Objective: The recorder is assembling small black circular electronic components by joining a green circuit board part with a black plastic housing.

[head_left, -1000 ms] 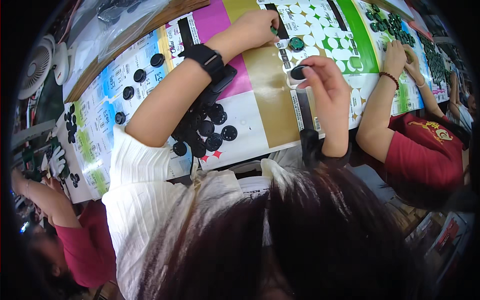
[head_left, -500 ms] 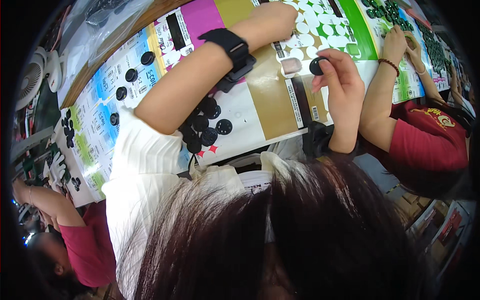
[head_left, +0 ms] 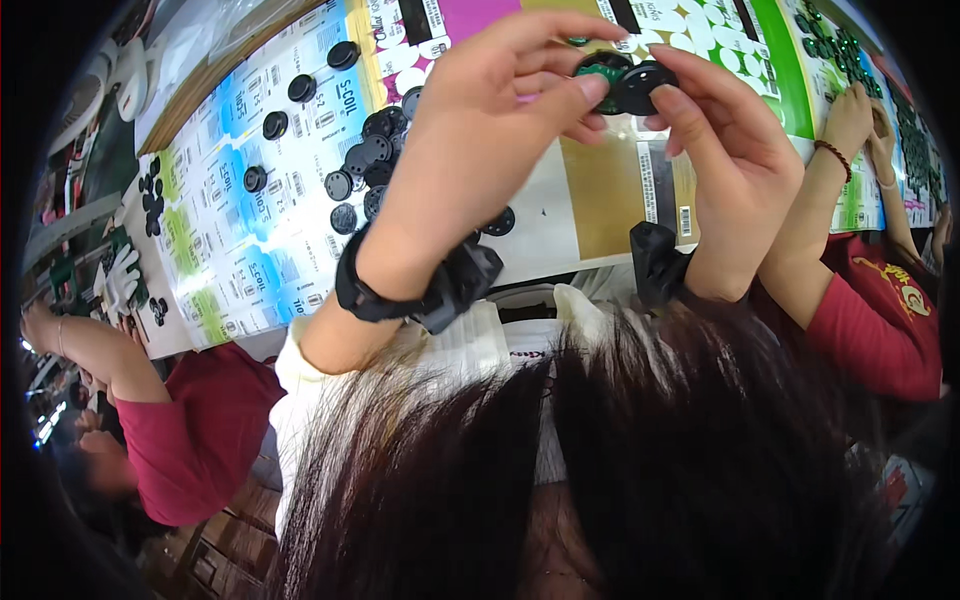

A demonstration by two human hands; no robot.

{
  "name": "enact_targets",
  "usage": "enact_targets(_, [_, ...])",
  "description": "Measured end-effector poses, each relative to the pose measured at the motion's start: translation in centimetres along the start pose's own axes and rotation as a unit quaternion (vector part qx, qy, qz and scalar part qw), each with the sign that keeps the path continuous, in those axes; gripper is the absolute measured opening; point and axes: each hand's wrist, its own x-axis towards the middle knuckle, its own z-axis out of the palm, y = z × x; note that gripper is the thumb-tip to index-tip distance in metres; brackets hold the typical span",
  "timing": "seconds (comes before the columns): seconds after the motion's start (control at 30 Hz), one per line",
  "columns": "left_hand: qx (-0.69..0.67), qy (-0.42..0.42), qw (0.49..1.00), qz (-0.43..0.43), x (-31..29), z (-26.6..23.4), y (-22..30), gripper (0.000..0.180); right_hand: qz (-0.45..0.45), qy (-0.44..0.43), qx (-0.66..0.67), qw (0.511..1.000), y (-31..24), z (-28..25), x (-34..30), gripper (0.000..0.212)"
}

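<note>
My left hand (head_left: 490, 115) pinches a round black part with a green circuit board (head_left: 601, 77) between thumb and fingers. My right hand (head_left: 740, 150) grips a round black cap (head_left: 645, 90) by its rim. Both pieces meet edge to edge above the table; whether they are joined I cannot tell. Beneath my left forearm spreads a loose pile of black discs (head_left: 369, 153), partly covered by the arm. Farther left, several black round assembled pieces (head_left: 302, 88) stand in a slanting row on the printed sheets (head_left: 225, 235).
At the right, a co-worker's hands (head_left: 850, 118) are among green parts (head_left: 835, 45). Another co-worker's arm (head_left: 105, 365) reaches in at lower left, near a white glove (head_left: 122, 275). A wooden edge (head_left: 215, 80) and clear plastic (head_left: 205, 25) border the far left.
My left hand has come back from the far side of the table and now shows the circuit-board part. My right hand has turned the cap against it. The view has shifted somewhat.
</note>
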Motion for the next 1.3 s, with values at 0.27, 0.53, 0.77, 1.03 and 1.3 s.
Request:
enact_targets(0.27, [-0.008,0.069,0.997,0.045,-2.5,0.8,-0.3,0.035,-0.124,-0.118,-0.176,0.969,-1.8,0.8,0.2,0.041])
enact_targets(0.53, [-0.183,-0.071,0.979,-0.056,-2.9,-1.7,1.1,0.04,-0.299,-0.108,-0.288,0.903,-1.4,-0.2,0.1,0.05])
enact_targets(0.77, [-0.246,-0.056,0.966,-0.052,-3.2,-1.4,0.5,0.048,-0.32,-0.171,-0.288,0.886,-1.9,-0.7,0.3,0.051])
enact_targets(1.03, [-0.241,-0.028,0.969,-0.048,-3.0,-0.8,0.4,0.04,-0.314,-0.22,-0.339,0.859,-4.0,0.5,0.5,0.049])
enact_targets(1.3, [-0.048,-0.078,0.996,-0.013,-3.0,-1.8,1.0,0.053,-0.369,-0.095,-0.222,0.898,-0.8,1.0,0.4,0.045])
